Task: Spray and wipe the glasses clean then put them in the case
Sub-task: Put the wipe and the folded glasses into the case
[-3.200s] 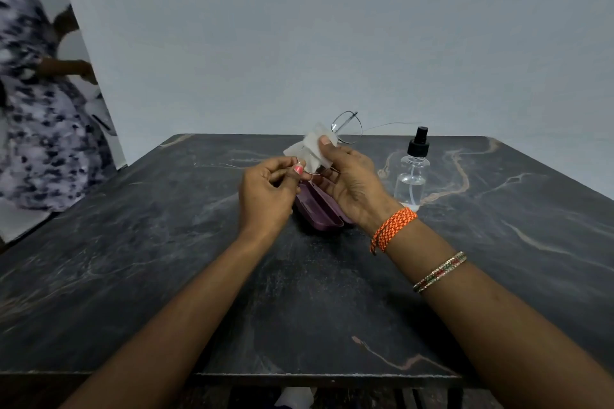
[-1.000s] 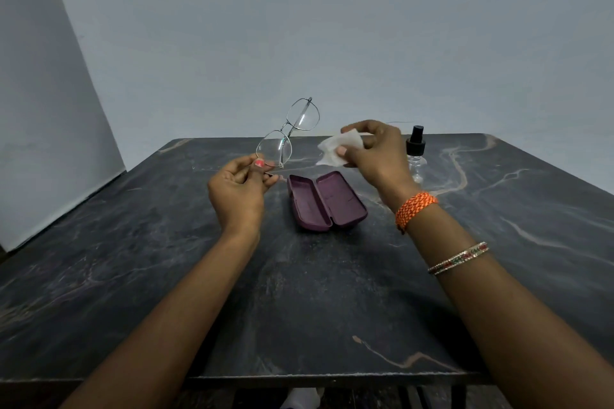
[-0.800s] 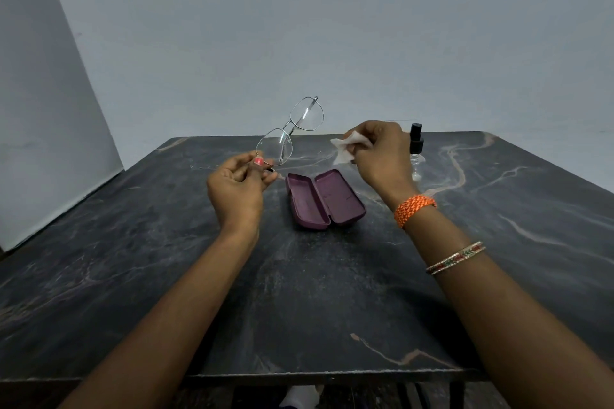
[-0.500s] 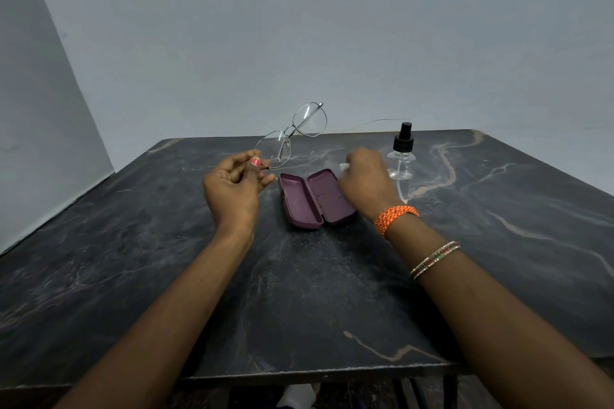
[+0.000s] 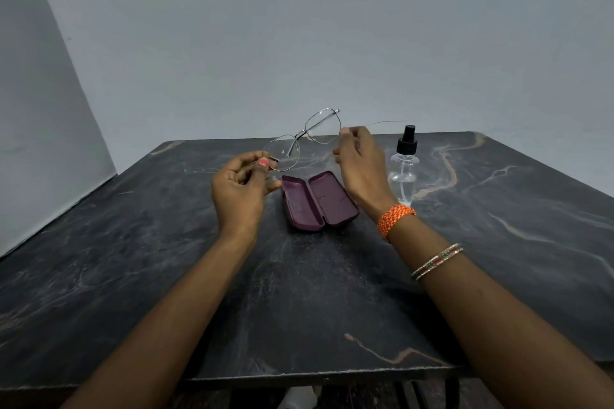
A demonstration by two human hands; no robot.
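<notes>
Thin metal-framed glasses [image 5: 300, 134] are held in the air above the far side of the table, lenses facing me. My left hand [image 5: 239, 189] pinches the left end of the frame. My right hand [image 5: 362, 166] is raised at the right lens, with its index fingertip and thumb on the frame where the thin temple runs off to the right. A maroon glasses case [image 5: 319, 199] lies open and empty on the table just below, between my hands. The white wiping cloth is not visible.
A clear spray bottle [image 5: 403, 173] with a black pump top stands right of the case, just past my right wrist. The dark marble table [image 5: 166, 276] stretches toward me. Grey walls stand behind and at the left.
My right hand went down to the table with the white cloth, then rose without it to the right side of the glasses. My left hand kept holding the frame. The person at the left is gone.
</notes>
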